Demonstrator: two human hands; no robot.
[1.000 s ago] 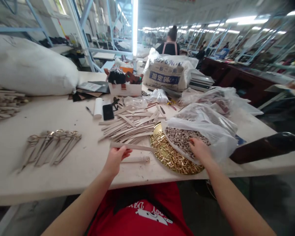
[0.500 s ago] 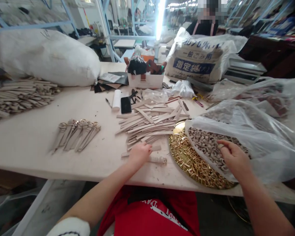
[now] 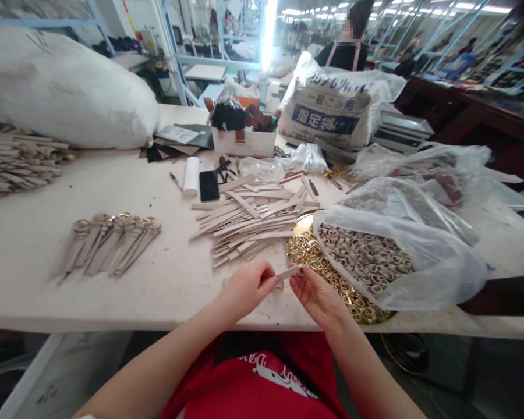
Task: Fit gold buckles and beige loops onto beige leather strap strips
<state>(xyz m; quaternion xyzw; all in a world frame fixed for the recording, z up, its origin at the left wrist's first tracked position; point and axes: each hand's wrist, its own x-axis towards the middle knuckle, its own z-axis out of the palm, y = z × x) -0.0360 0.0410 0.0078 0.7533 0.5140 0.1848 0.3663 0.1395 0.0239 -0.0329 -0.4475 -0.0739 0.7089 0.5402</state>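
My left hand [image 3: 248, 288] pinches a pale beige leather strip [image 3: 288, 272] above the table's front. At the strip's right end, the fingertips of my right hand [image 3: 318, 295] close on a small leather loop [image 3: 300, 270]; whether the strip runs through it I cannot tell. Below the strip, partly hidden by my left hand, a small metal buckle [image 3: 280, 286] shows. Right of my hands an open plastic bag [image 3: 436, 279] holds many beige leather loops [image 3: 367, 256]. Gold buckles [image 3: 353, 299] fill a round tray under the bag's edge. Loose leather strips [image 3: 248, 224] lie behind my hands.
Buckled straps [image 3: 113, 241] lie grouped at left, near a strip pile [image 3: 21, 160] and a big white sack [image 3: 70, 87]. Farther back are a phone [image 3: 209, 185], a white roll [image 3: 191, 176], a filled box [image 3: 244, 142] and a printed bag [image 3: 332, 105]. A person [image 3: 343, 55] is beyond.
My right hand has moved left from the bag of loops to the strip's end, carrying a loop. My left hand has lifted a strip off the table. The view has shifted slightly right.
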